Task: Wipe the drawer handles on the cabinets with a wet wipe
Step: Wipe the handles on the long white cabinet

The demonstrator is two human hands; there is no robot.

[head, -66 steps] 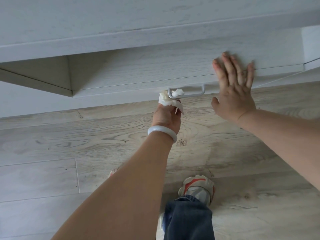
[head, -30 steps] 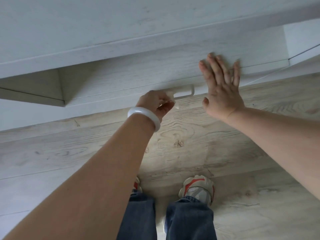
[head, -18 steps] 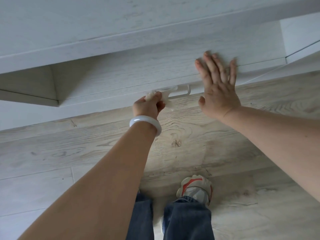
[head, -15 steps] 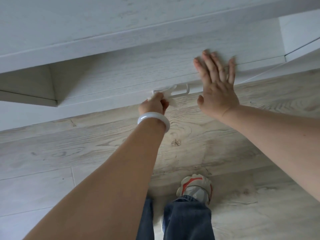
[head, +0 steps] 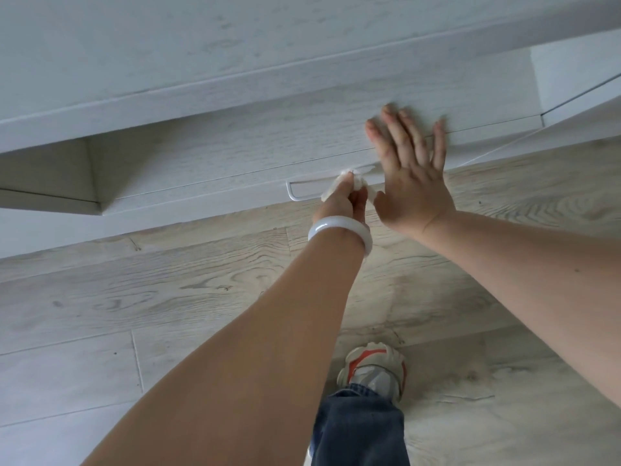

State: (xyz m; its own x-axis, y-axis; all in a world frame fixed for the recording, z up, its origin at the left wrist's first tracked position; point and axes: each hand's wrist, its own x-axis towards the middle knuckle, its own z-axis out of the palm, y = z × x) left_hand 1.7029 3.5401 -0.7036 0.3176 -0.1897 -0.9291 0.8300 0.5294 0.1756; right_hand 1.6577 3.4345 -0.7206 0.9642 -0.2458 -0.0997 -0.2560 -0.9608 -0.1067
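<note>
The left hand (head: 342, 201) has slid from the handle's left end to its right end, bringing the bunched wet wipe (head: 349, 181) with it, while the right hand (head: 408, 173) has kept its place flat on the drawer front (head: 208, 163). The left hand's fingers are curled round the wipe, pinching it against the drawer handle (head: 302, 190) — a thin, pale bar bent back at its left corner and fixed to the lowest drawer of the cabinet, just above the floor (head: 168, 297). The right hand lies open, fingers straight and spread, pressing the front just to the right of the handle; the thumb sits almost against the wipe. The wipe looks soft, light and limp, likely damp enough to slip along the bar, so it is best kept wadded under the fingertips and wrapped over the bar rather than held by a loose corner. The handle appears stiff and smooth, and the drawer it sits on may roll, which is probably why the other hand braces it. Room is tight to the right, where the two hands nearly meet — the free run lies leftward along the bare bar. A white bangle (head: 339, 235) rides the left wrist; one shoe (head: 373, 371) and a denim leg (head: 361, 428) stand on the pale wood floor below.
</note>
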